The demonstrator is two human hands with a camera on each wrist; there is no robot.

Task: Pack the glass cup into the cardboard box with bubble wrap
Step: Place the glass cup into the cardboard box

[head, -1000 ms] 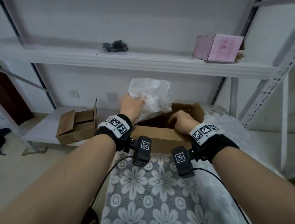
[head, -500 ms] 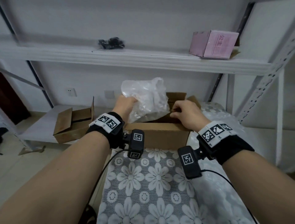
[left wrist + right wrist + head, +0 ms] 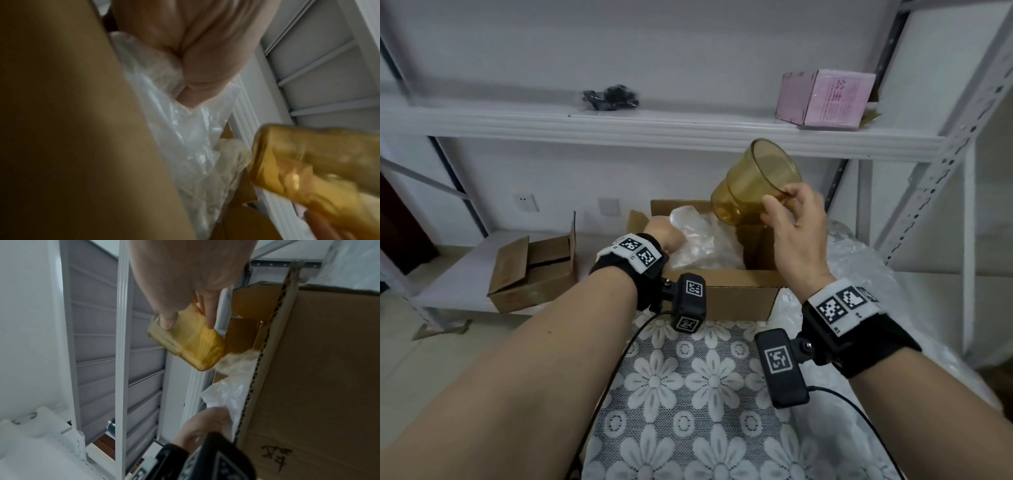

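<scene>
An amber glass cup (image 3: pixel 751 183) (image 3: pixel 185 344) (image 3: pixel 308 164) hangs tilted above the right half of the open cardboard box (image 3: pixel 726 294) (image 3: pixel 318 369). My right hand (image 3: pixel 796 224) pinches the cup at its rim, thumb and fingers (image 3: pixel 167 321) on the glass. My left hand (image 3: pixel 667 236) grips a crumpled sheet of bubble wrap (image 3: pixel 702 246) (image 3: pixel 185 129) and holds it down inside the left half of the box. The left fingers are mostly hidden by the wrap and the box wall.
The box stands on a flower-patterned lace cloth (image 3: pixel 688 394). More bubble wrap (image 3: pixel 859 274) lies to its right. A smaller open carton (image 3: pixel 534 270) sits on a low shelf at left. Above, a white shelf (image 3: pixel 654 126) carries a pink box (image 3: pixel 825 97) and a black bundle (image 3: pixel 609 97).
My right hand left the box edge and now holds the amber cup up over the box. My left hand pushed the bubble wrap down from above the box into it.
</scene>
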